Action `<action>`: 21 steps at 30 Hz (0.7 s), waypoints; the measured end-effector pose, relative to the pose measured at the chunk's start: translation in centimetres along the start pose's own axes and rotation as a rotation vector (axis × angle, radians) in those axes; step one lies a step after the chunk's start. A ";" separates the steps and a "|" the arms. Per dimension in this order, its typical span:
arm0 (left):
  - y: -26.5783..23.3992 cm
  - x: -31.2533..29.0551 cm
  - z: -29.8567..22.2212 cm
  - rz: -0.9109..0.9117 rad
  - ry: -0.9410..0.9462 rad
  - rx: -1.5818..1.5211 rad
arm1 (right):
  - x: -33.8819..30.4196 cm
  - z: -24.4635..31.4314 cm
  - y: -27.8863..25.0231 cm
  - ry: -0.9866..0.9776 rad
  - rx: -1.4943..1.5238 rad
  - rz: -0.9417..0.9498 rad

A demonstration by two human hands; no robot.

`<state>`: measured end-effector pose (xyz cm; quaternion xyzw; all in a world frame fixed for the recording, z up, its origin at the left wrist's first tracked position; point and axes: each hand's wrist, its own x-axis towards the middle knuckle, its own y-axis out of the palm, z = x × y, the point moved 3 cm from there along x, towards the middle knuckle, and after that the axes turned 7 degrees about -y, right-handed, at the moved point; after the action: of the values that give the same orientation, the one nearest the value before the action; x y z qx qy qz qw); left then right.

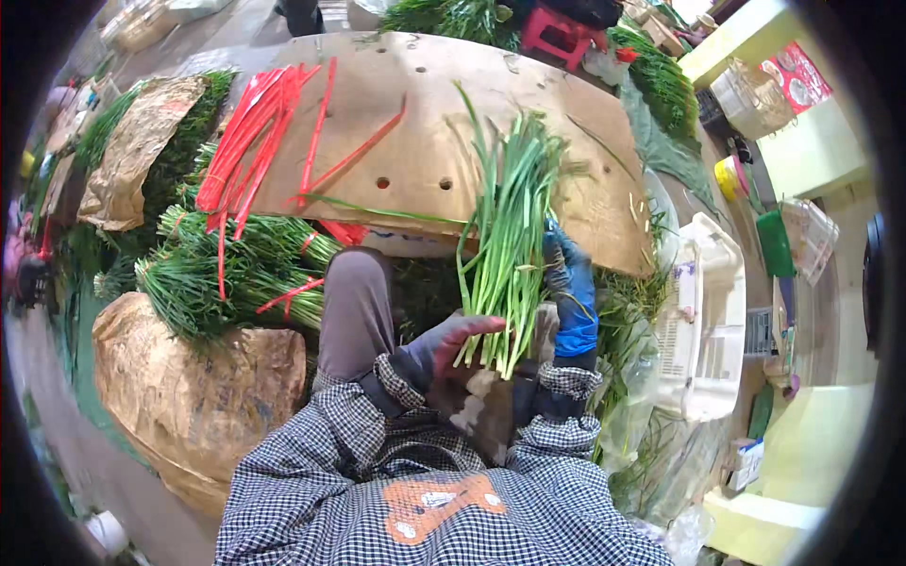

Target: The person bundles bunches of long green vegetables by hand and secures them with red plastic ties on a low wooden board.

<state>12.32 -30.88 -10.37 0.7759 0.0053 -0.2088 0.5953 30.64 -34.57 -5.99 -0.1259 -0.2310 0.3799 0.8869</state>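
A loose bunch of green Chinese chives [514,212] lies over the near edge of a wooden board [377,118], its leaf tips pointing away and its pale cut ends toward me. My left hand [448,341], in a dark glove with a reddish fingertip, grips the stalks near their cut ends; part of its fingers is hidden under them. Along the right side of the bunch, my right hand [572,297] in a blue glove closes on the stalks. A pile of red plastic strips [250,137] rests at the board's left, with a few single strips [359,143] beside it.
Tied bundles of chives [222,269] are heaped at left beside brown paper [198,396]. A white plastic crate [708,316] stands to the right. Beyond the board are a red stool [557,36] and more greens [661,85]. My knee [357,302] is left of the bunch.
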 end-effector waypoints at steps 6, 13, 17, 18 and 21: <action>0.3 0.9 0.8 0.034 -0.029 -0.049 | -2.1 -0.6 -1.9 0.303 0.236 -0.063; -0.9 1.6 2.3 0.061 -0.022 -0.153 | -2.3 2.1 1.4 0.253 0.688 -0.202; 0.0 1.5 2.9 0.041 0.010 -0.113 | -2.7 1.1 2.3 0.216 0.611 -0.219; 0.0 1.1 2.5 -0.008 0.040 -0.059 | -2.6 1.2 2.9 0.202 0.662 -0.241; 0.3 0.5 2.2 -0.048 0.075 -0.053 | -2.3 0.4 2.7 0.185 0.655 -0.248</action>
<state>12.19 -33.11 -10.68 0.7668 0.0517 -0.1933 0.6099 27.36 -34.35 -7.42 0.1599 -0.0292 0.3100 0.9367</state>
